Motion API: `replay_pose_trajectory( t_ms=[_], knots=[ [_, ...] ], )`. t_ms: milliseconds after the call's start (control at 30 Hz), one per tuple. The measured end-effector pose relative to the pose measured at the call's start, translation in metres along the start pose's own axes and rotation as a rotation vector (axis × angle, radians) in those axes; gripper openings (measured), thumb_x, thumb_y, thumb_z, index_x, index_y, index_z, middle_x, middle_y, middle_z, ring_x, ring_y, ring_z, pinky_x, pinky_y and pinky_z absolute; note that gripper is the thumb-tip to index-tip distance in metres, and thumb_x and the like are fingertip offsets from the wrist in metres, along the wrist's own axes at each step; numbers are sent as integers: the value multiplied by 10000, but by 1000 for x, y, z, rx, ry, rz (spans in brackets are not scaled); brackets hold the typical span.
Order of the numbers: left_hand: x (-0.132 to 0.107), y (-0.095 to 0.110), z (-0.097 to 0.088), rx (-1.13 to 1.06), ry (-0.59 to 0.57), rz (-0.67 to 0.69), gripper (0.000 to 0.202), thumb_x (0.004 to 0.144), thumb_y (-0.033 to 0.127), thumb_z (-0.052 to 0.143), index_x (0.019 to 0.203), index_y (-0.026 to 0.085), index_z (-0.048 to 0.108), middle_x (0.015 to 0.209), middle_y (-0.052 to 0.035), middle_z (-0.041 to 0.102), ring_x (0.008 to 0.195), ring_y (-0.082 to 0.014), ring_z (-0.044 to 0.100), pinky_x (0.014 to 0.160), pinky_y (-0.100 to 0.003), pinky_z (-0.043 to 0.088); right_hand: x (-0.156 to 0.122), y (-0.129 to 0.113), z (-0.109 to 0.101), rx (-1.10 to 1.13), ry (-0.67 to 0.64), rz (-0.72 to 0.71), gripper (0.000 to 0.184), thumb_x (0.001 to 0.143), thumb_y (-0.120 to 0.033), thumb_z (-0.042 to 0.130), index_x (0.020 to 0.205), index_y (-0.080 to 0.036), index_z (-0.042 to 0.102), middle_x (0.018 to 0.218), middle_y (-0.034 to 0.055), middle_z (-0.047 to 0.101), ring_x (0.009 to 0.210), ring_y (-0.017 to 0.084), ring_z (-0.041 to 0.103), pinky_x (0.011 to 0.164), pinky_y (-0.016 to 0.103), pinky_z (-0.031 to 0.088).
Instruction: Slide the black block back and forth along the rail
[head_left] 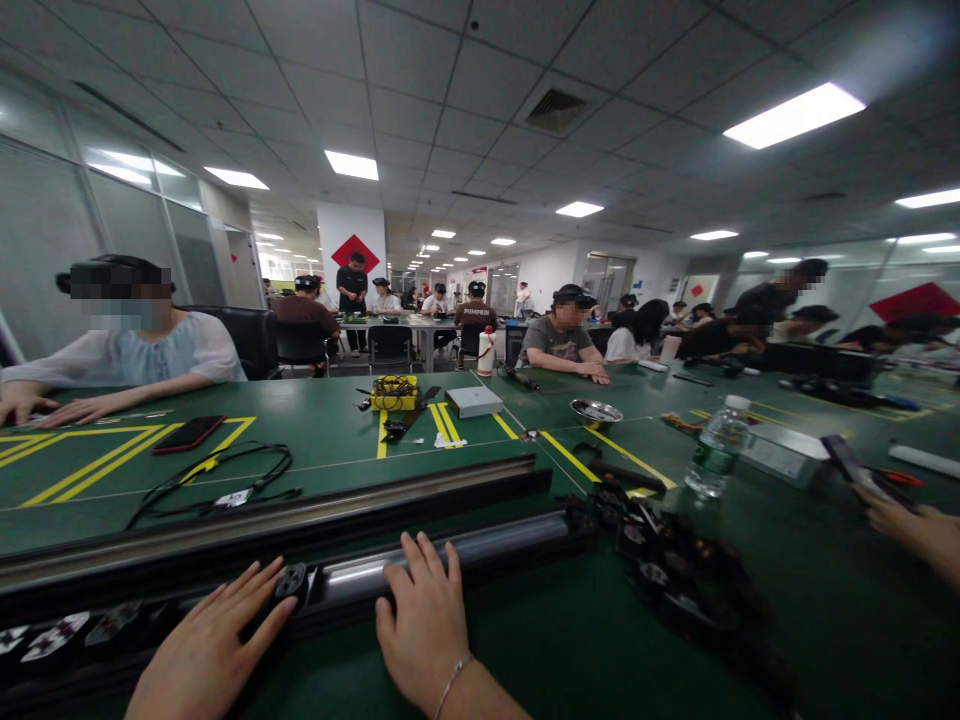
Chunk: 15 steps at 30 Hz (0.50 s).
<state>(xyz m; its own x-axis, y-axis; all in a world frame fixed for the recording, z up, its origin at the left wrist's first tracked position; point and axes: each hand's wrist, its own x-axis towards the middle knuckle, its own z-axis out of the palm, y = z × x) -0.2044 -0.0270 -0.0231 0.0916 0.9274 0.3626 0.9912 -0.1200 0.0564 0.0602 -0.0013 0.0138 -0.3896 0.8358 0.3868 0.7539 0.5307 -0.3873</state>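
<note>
My left hand (214, 635) lies flat with its fingers stretched out over the near edge of a long dark rail (480, 548). Beside its fingertips, a small black part (291, 580) sits in the rail. More black parts with shiny faces (56, 637) line the rail to the left. My right hand (426, 615), a thin bracelet on its wrist, rests with spread fingers on the rail's smooth, shiny stretch. Neither hand grips anything. Behind runs a second long black rail (315, 510). A heap of black parts (675, 570) lies at the rail's right end.
A black cable (225, 490) and a phone (189, 434) lie to the left. Farther back are a yellow box with wires (395, 393) and a metal bowl (596, 411). A water bottle (716, 450) stands right, near another person's hand (919, 530) holding a phone-like device.
</note>
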Motion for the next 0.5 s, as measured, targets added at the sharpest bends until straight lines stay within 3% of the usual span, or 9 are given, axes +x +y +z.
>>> replay_pose_trajectory(
  t_ms=[167,500],
  knots=[
    [4,18,-9,-48,80,-203,600,711,613,400,1160,236,529,1210,-33,557,1150,-228,474,992,-423,376,0,0,0,-28,-10,0,312,839,-417,393,1080,-290,546,1359,11,374,1271,205,258,1040,477,103],
    [4,14,-7,-16,70,-138,529,708,663,356,966,302,643,1174,6,584,1139,-232,485,956,-433,410,1,1,0,-1,-11,4,314,839,-413,395,1081,-282,548,1361,19,371,1274,209,255,1041,483,97]
  ],
)
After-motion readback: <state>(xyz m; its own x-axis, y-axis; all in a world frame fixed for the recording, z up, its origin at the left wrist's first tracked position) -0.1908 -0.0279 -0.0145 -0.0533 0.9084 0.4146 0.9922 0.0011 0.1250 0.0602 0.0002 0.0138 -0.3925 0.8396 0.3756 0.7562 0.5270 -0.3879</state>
